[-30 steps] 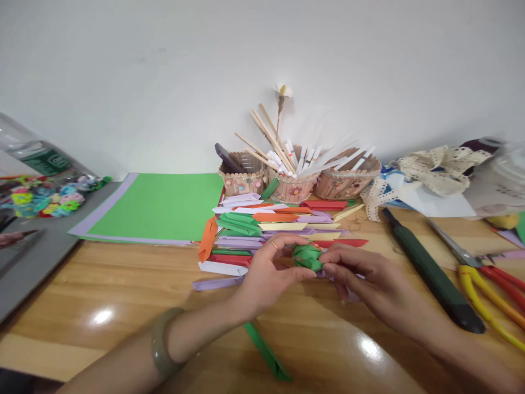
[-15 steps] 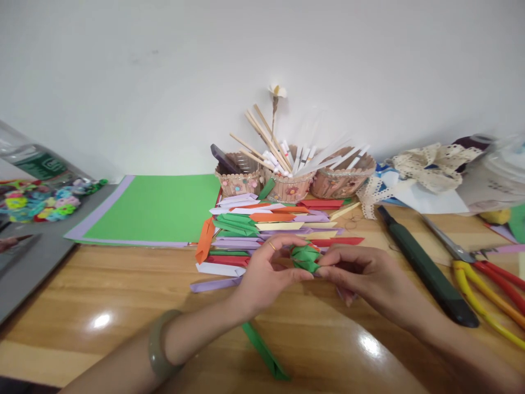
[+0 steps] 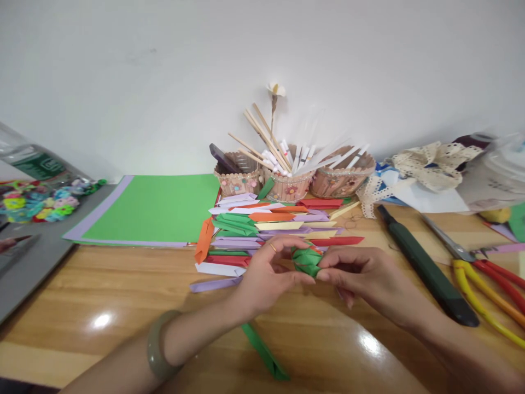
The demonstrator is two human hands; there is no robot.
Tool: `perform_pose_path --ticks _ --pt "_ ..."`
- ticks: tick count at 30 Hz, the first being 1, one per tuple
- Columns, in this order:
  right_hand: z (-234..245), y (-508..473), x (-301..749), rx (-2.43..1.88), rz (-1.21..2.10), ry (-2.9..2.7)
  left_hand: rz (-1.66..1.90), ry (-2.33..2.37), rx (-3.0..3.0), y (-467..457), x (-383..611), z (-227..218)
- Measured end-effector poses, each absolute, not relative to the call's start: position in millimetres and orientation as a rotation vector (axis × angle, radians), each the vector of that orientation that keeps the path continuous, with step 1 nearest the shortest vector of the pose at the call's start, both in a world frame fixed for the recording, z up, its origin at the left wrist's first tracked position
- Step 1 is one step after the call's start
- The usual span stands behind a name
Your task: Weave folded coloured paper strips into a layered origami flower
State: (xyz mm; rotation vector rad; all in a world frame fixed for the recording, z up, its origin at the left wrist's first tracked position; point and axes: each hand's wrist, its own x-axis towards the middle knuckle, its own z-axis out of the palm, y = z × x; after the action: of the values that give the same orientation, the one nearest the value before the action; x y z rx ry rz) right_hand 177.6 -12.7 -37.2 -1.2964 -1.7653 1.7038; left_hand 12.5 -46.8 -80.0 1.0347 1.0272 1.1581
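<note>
A small green folded-paper piece (image 3: 307, 260), with a bit of orange at its top, is held up between both hands over the table. My left hand (image 3: 268, 273) grips its left side, thumb below and fingers above. From the other side my right hand (image 3: 355, 273) pinches its right edge between thumb and fingers. Behind the hands lie rows of folded paper strips (image 3: 235, 223) in green, purple, orange, red, white and yellow. One loose green strip (image 3: 264, 350) rests on the table below my left wrist.
Green and purple paper sheets (image 3: 156, 210) lie at the left, beside a grey laptop-like slab (image 3: 36, 268). Decorated baskets (image 3: 289, 186) with sticks and pens stand by the wall. A dark green cutter-like tool (image 3: 426, 265) and yellow-handled scissors (image 3: 463, 279) lie right, near lace ribbon (image 3: 435, 167).
The green paper piece has turned slightly between my fingers, so more of its folds face me. Both hands stay in nearly the same place.
</note>
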Motion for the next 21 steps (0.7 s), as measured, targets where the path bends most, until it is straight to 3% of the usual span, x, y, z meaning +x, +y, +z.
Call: perform_pose_path --ticks 21 --pt "-41.5 -14.1 172.4 -1.404 1.652 -1.725 1.173 0.925 1.072 -46.3 9.4 -83.0"
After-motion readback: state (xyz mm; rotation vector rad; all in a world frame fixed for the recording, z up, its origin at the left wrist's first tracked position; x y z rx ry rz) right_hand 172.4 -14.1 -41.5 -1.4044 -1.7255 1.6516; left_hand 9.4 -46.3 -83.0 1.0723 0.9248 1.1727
